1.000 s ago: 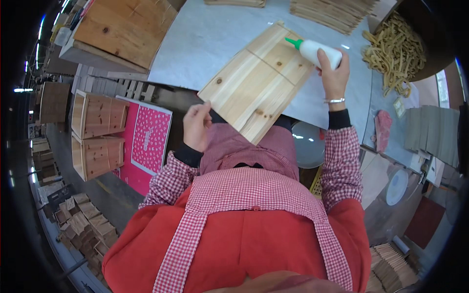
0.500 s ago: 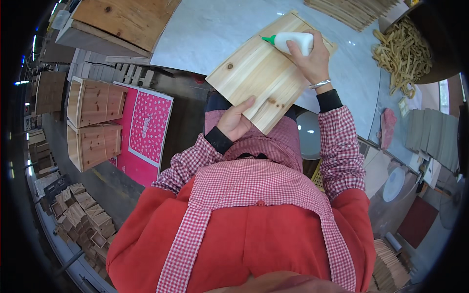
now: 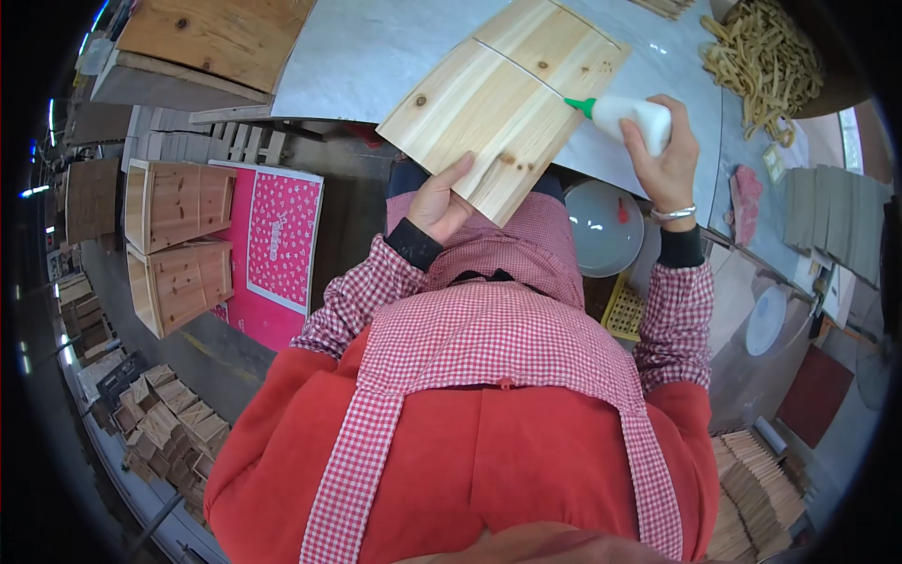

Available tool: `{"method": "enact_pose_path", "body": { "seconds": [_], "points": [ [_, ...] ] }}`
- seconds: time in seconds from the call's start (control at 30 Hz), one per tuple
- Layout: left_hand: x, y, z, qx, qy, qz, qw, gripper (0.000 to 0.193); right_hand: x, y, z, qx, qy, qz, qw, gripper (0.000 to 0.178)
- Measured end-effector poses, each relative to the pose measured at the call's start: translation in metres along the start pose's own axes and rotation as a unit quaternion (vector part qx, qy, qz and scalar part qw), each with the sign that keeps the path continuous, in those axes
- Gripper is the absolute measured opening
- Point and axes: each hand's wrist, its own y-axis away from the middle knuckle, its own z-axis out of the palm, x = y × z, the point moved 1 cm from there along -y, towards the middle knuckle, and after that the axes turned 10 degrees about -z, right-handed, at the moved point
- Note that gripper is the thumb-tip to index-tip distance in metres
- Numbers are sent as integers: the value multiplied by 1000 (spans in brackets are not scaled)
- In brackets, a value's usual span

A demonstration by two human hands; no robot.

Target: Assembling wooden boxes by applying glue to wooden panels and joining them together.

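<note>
A tapered pine board [image 3: 489, 113] with dark knots lies tilted across the near edge of the table and my lap. At its near end my left hand [image 3: 440, 202] grips the edge, thumb on top and fingers beneath. In my right hand [image 3: 669, 160] is a white glue bottle [image 3: 631, 122] with a green nozzle [image 3: 580, 105], held on its side. The nozzle tip is at the board's right part, at the end of a thin line that crosses the board's face.
Around the board spreads a pale table [image 3: 362, 47], with a wooden box [image 3: 211, 38] at far left. Tan strips [image 3: 766, 61] are heaped at far right, near stacked grey slats [image 3: 832, 221]. Two wooden crates [image 3: 183, 287] stand left. A round basin [image 3: 601, 230] sits below the table edge.
My right hand has brought the glue bottle right and nearer, across the board. A thin line now shows along its path. The board sits slightly farther left in view; my left hand still holds it.
</note>
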Motion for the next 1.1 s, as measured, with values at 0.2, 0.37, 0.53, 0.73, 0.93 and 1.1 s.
{"method": "enact_pose_path", "body": {
  "seconds": [0.2,0.37,0.53,0.73,0.93,1.1],
  "points": [
    [9,4,12,-13,-3,30,999,52,3,17,-27,89,-116,185,972,35],
    [17,21,27,-15,-4,49,999,53,20,13,-30,246,-228,243,910,35],
    [16,26,25,-41,-21,46,998,54,47,-13,-31,326,-208,252,887,36],
    [18,28,29,-59,-10,34,998,55,59,-33,-39,341,-168,249,891,42],
    [19,26,25,-52,-23,32,998,55,59,-39,-45,358,-143,223,895,41],
    [19,28,29,-51,-32,40,997,55,44,-30,-52,319,-140,204,915,39]
  ]
}}
